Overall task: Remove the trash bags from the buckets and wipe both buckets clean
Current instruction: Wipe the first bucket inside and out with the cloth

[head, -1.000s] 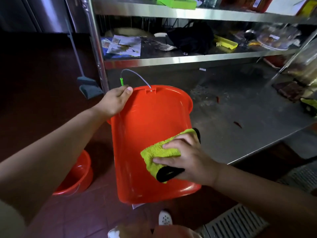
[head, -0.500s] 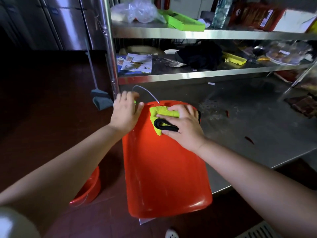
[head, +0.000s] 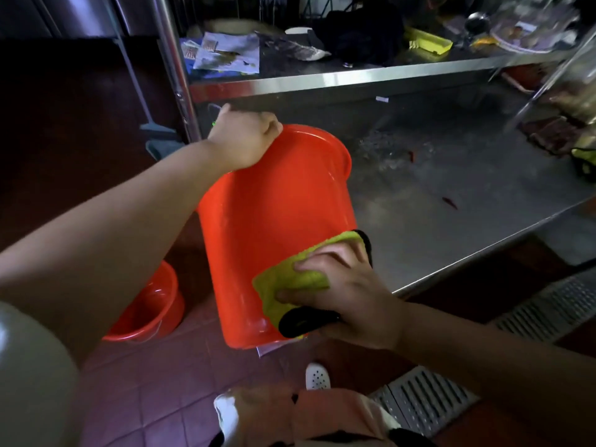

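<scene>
Right, from the head cam, left to right. I see a second orange bucket (head: 146, 309) on the red tile floor (head: 154, 382) at lower left, upright, no bag or contents that I can make out inside. Next, the left hand (head: 243, 140) is curled over the rim of the orange bucket (head: 271, 221), gripping it at the far upper edge. That bucket is tipped on its side, mouth away from me, leaning against the steel table (head: 451, 195) edge. Can't see its inside from here. Right hand (head: 342, 291) has fingers spread flat, pressing a yellow-green microfiber cloth (head: 290, 279) with black backing against the bucket's outer wall near the base. Floor drain grate (head: 425, 398) at lower right.
</scene>
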`<action>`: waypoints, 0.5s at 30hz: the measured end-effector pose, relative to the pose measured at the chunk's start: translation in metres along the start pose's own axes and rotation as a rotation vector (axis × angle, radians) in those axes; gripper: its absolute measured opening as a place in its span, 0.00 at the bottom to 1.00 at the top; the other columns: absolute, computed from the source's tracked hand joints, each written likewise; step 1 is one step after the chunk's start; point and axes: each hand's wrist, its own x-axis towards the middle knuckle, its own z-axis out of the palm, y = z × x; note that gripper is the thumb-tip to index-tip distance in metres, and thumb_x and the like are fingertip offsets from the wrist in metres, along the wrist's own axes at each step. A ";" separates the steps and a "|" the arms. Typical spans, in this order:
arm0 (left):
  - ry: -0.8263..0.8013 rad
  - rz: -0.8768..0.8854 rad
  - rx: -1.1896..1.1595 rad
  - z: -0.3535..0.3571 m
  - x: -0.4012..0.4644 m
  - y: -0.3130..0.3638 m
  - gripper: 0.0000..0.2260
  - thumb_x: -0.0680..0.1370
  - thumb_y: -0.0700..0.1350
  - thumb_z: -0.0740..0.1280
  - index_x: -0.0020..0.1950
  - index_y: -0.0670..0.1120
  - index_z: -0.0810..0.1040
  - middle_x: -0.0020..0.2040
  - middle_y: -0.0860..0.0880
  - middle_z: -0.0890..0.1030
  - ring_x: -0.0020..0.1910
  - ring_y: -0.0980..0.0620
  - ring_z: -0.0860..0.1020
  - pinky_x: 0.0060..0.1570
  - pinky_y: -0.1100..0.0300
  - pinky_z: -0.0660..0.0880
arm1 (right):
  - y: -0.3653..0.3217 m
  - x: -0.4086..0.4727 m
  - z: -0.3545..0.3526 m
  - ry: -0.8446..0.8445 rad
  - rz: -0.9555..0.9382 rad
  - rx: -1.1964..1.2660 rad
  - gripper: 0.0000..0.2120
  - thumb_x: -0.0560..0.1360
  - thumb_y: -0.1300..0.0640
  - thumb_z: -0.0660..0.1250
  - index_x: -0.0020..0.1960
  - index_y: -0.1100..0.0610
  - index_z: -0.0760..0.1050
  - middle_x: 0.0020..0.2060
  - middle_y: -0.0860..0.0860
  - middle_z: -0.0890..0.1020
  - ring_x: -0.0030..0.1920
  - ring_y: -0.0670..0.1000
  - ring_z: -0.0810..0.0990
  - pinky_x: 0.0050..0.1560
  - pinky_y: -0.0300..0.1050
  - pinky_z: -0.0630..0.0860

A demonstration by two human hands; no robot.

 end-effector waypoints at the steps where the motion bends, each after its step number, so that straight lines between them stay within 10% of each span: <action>1: -0.002 -0.009 -0.008 0.000 -0.001 0.000 0.17 0.82 0.52 0.50 0.55 0.46 0.76 0.53 0.40 0.81 0.55 0.41 0.76 0.61 0.50 0.60 | 0.001 0.002 -0.001 -0.003 -0.025 -0.010 0.22 0.74 0.37 0.55 0.62 0.42 0.76 0.58 0.52 0.77 0.58 0.56 0.68 0.55 0.60 0.68; 15: 0.017 -0.294 -0.357 -0.004 -0.029 -0.033 0.13 0.82 0.52 0.53 0.50 0.51 0.75 0.56 0.43 0.80 0.62 0.43 0.72 0.62 0.53 0.58 | 0.096 0.152 -0.006 0.249 0.236 -0.114 0.20 0.69 0.46 0.72 0.61 0.42 0.77 0.57 0.51 0.75 0.56 0.59 0.70 0.53 0.52 0.64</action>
